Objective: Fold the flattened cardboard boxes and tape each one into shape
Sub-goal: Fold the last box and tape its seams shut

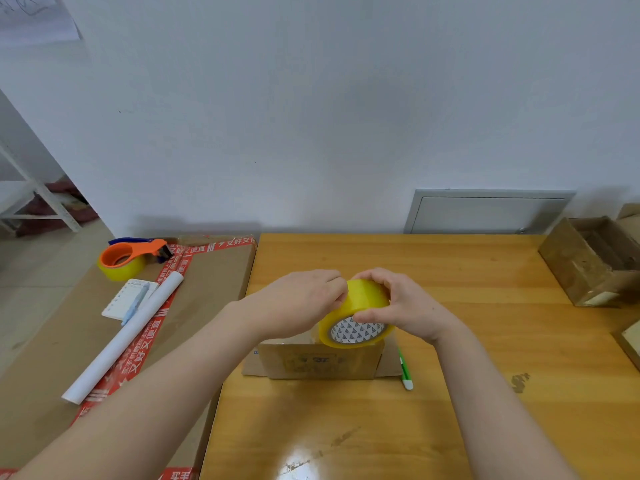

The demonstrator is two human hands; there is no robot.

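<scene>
A small folded cardboard box (320, 360) stands on the wooden table (467, 341), near its left edge. Just above the box I hold a yellow roll of clear tape (360, 315), its patterned core facing me. My right hand (398, 304) grips the roll from the right, fingers over the top and thumb at the core's rim. My left hand (304, 303) pinches at the roll's upper left edge with its fingertips. The far side of the box is hidden behind the roll and my hands.
A green and white pen-like tool (405, 370) lies right of the box. A large taped carton (69, 341) at the left carries an orange tape dispenser (130, 258), a notepad with a pen (130, 299) and a white paper roll (124, 336). A wooden crate (592, 259) sits at the far right.
</scene>
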